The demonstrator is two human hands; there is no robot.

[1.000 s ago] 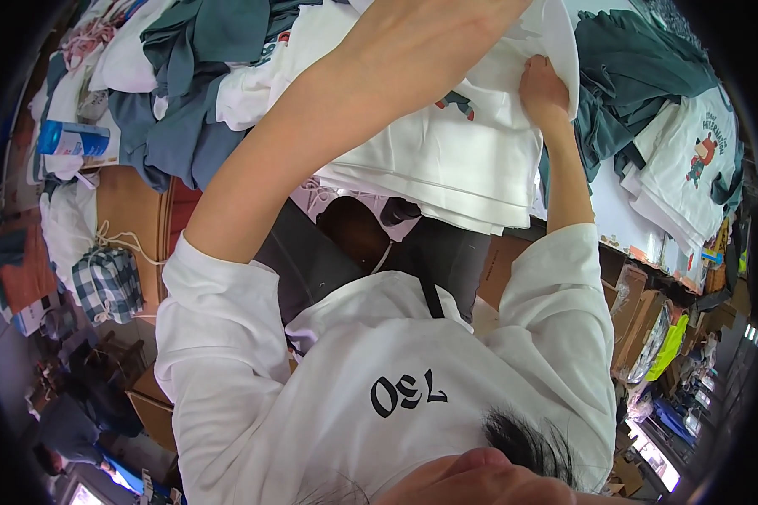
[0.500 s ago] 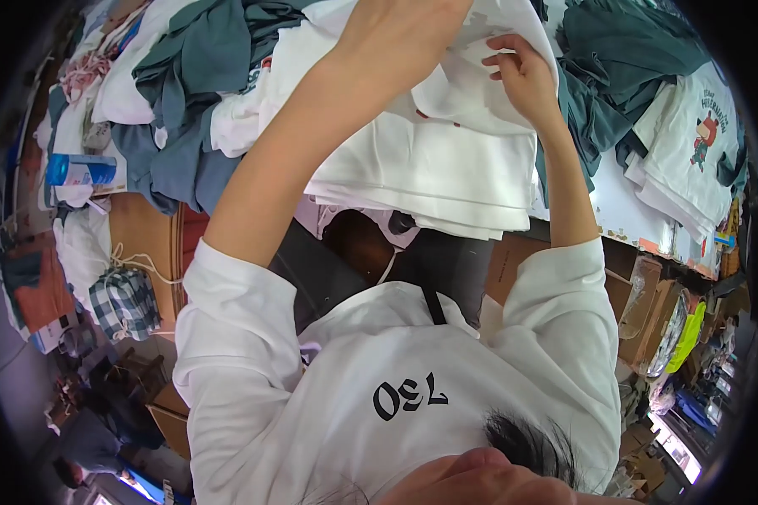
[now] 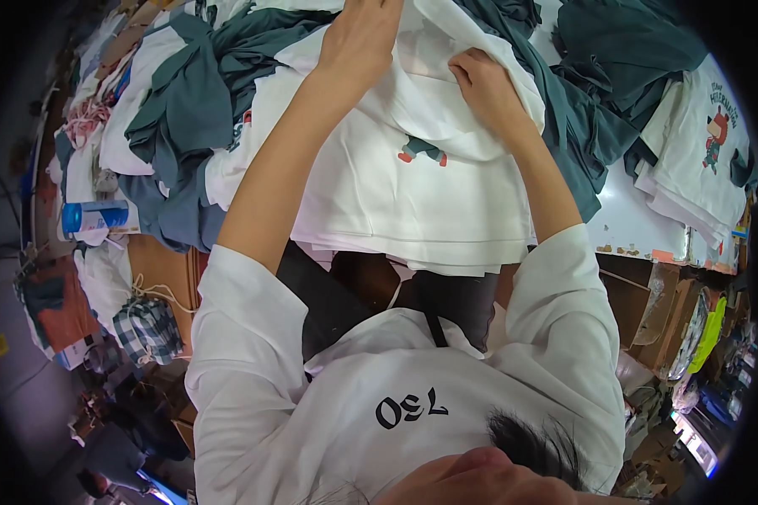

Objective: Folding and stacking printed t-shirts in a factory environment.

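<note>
White garment (image 3: 413, 198) lay spread over the near part of the surface (image 3: 627, 225), front and centre, with its lower edge hanging past the rim above the wearer's dark trousers (image 3: 451, 303). Small printed figure (image 3: 423, 151) showed on it partly, legs and red shoes only; a fold of white cloth covered the rest.

Left hand (image 3: 358, 49) was above the far part of the garment at the top of the view, fingers cut off by the frame edge; could not tell if its grip was wide, narrow or closed on cloth. Right hand (image 3: 487, 91) was on the garment's right half, beside the raised fold, fingers bent and grip narrow; whether cloth was pinched in it could not be made out.

Left of the garment: heap of dark green clothes (image 3: 185, 105) mixed with white pieces, a blue cylindrical container (image 3: 97, 217) lying on its side near the edge. Below that, a checked bundle (image 3: 147, 328) hung by a pale cord against a brown panel (image 3: 162, 273). Right: green cloth (image 3: 574, 139) just beside the garment, a larger green pile (image 3: 627, 46) farther back, then a printed white shirt (image 3: 691, 139) draped at the surface's right end. Co-worker (image 3: 114, 454) at lower left, well apart.
</note>
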